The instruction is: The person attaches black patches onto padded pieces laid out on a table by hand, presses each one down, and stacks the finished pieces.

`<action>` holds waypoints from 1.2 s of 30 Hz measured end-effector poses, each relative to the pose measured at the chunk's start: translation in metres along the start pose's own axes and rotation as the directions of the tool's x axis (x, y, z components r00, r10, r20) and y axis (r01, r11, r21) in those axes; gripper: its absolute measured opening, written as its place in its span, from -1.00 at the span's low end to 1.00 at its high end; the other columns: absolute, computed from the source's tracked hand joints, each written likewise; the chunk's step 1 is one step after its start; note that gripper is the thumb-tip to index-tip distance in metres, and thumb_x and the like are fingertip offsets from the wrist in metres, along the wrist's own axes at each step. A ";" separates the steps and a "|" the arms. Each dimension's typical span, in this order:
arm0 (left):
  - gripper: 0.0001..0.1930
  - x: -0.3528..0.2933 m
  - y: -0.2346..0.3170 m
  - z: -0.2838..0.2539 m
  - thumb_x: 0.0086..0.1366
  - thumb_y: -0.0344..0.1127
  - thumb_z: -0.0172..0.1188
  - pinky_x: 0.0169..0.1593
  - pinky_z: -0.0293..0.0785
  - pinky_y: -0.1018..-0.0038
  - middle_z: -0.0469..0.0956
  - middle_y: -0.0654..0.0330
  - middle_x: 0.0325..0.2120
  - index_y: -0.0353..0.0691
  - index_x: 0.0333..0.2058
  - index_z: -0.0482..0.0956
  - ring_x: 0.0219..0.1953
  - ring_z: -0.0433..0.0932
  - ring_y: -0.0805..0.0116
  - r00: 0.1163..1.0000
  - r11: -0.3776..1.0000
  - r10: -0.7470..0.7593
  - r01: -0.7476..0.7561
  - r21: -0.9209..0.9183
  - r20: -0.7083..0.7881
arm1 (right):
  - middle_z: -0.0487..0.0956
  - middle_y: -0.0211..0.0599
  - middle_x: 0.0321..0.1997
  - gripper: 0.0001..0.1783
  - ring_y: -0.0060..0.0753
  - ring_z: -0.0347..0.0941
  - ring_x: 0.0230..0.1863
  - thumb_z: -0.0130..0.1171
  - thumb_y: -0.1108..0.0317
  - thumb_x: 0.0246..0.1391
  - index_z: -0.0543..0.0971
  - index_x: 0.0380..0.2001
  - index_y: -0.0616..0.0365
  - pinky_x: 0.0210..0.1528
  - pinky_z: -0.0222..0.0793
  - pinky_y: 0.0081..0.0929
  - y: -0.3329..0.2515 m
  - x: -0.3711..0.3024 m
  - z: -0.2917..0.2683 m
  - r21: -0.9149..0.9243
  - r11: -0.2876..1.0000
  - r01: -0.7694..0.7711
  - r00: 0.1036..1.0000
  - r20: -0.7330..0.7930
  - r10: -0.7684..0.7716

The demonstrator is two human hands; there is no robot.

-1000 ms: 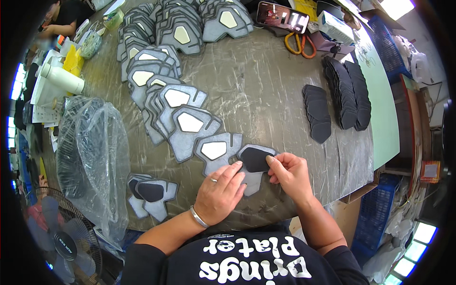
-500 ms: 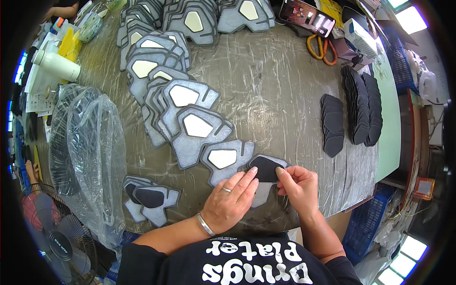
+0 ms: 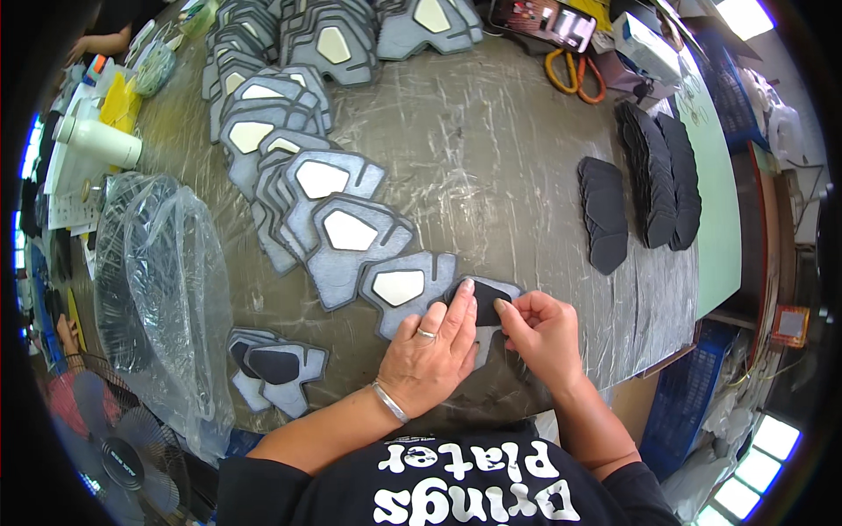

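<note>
Near the table's front edge, a black angular patch (image 3: 491,307) lies on a grey cut-out piece (image 3: 503,285). My left hand (image 3: 430,355) rests with straight fingers over the patch's left side and the grey piece. At the patch's right edge, my right hand (image 3: 545,333) has thumb and forefinger pinched together; the other fingers are curled. Just left of them lies a grey piece with a white angular patch (image 3: 399,286), the nearest of a fanned row. Several grey pieces with black patches (image 3: 279,365) overlap farther left.
Black patches (image 3: 603,215) lie in overlapping rows at the right. Orange-handled scissors (image 3: 574,77) and a propped phone (image 3: 544,22) stand at the far right. A clear plastic bag (image 3: 162,289), a pale bottle (image 3: 101,143) and a fan (image 3: 123,460) are at the left.
My left fingers have slid farther up over the left side of the black patch. My right hand keeps its pinch at the right edge. The whole view has shifted slightly.
</note>
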State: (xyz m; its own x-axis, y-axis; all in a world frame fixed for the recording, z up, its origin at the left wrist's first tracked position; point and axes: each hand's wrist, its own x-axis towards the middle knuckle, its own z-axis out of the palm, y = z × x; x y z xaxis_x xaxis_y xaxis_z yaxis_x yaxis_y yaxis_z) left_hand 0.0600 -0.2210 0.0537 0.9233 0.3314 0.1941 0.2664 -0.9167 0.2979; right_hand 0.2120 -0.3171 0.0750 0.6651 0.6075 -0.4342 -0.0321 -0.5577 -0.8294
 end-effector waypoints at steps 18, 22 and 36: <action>-0.41 -0.017 -0.010 -0.008 0.23 -0.06 0.20 0.11 0.27 0.34 0.31 0.16 0.30 -0.21 0.20 0.45 0.18 0.33 0.28 0.996 0.999 0.017 -0.022 0.046 0.093 | 0.32 -0.30 0.39 -0.39 -0.25 0.17 0.43 0.22 0.02 0.13 0.46 0.22 -0.03 0.40 0.05 -0.07 0.028 -0.028 -0.012 -0.665 0.329 0.671 0.712 0.452 -0.538; -0.42 -0.015 -0.006 -0.013 0.13 -0.17 0.28 0.12 0.32 0.28 0.38 0.02 0.23 -0.24 0.13 0.50 0.19 0.38 0.16 0.993 0.998 0.038 -0.043 0.045 0.111 | 0.34 -0.23 0.37 -0.41 -0.22 0.19 0.41 0.22 0.00 0.12 0.49 0.18 -0.03 0.37 0.08 -0.06 0.028 -0.026 -0.012 -0.648 0.350 0.677 0.699 0.418 -0.580; -0.50 -0.016 0.006 -0.010 0.17 -0.20 0.23 0.14 0.32 0.26 0.39 -0.01 0.21 -0.29 0.08 0.52 0.18 0.38 0.14 0.999 0.995 0.029 -0.033 0.093 0.036 | 0.43 -0.37 -0.14 -0.49 -0.31 0.39 -0.02 0.28 0.01 0.05 0.59 0.06 -0.06 0.32 0.09 -0.03 0.010 0.012 -0.007 -0.652 0.283 0.703 0.608 0.344 -0.716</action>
State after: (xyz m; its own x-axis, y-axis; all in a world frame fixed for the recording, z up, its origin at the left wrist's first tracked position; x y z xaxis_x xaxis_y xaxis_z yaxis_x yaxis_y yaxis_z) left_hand 0.0436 -0.2295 0.0615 0.9402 0.2960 0.1687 0.2607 -0.9438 0.2031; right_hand 0.2250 -0.3191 0.0635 0.1706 0.9629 0.2092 0.9452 -0.0999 -0.3108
